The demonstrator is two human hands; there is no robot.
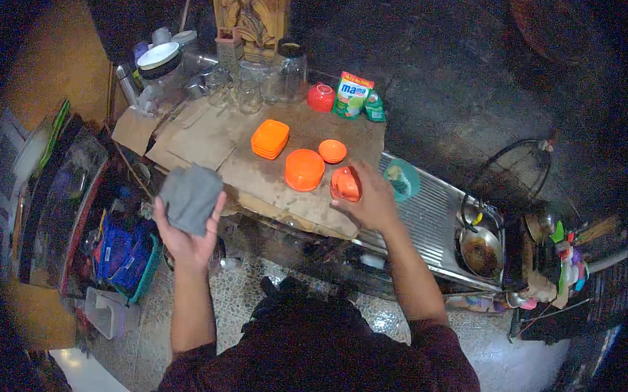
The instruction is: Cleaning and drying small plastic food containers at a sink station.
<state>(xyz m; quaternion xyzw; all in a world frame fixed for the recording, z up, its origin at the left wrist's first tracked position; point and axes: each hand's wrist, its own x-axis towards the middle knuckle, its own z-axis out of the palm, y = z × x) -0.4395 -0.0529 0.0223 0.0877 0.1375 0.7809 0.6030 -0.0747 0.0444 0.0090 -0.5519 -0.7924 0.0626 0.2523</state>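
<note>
A folded grey cloth (pixel 192 198) lies in my left hand (pixel 193 243), which is raised palm up in front of the counter's edge. My right hand (pixel 369 198) has its fingers around the right side of an orange bowl (pixel 344 184) at the right part of the cardboard-covered counter. Just left of that bowl stands an orange round container or stack of bowls (pixel 304 170). Behind them is a stack of small round orange dishes (pixel 332 151). Farther left sits a stack of square orange dishes (pixel 269 139).
Glass jars (pixel 292 71), a red cup (pixel 321 98) and a Mama detergent pouch (pixel 353 95) line the counter's back. To the right, a green bowl (pixel 401 179) rests on the ribbed steel drainboard (pixel 431 217), beside a sink holding a metal pan (pixel 481 251). A blue bag (pixel 122 248) is at lower left.
</note>
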